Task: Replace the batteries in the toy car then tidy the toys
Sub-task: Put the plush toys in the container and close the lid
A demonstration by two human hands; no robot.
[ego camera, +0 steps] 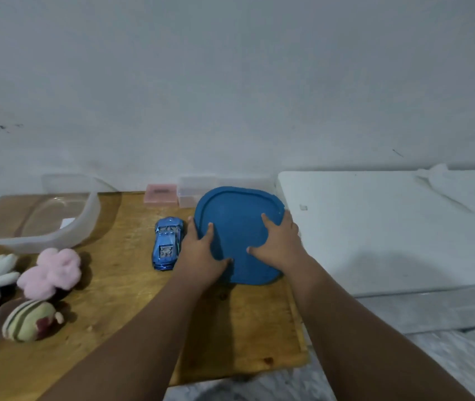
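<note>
- Two hands rest spread on the blue lid (239,235): my left hand (201,250) on its left edge, my right hand (279,244) on its right part, fingers apart and pressing flat, neither curled around anything
- I judge the lid covers a container; its body is hidden from me
- Just left of my left hand lies the toy car (167,244), upright on the bench (132,285), long axis running away from me; the left hand is plainly nearer
- Further left sit the plush toys (48,270) and a clear tub (36,221)
- Beyond my hands, small boxes (172,193) line the wall
</note>
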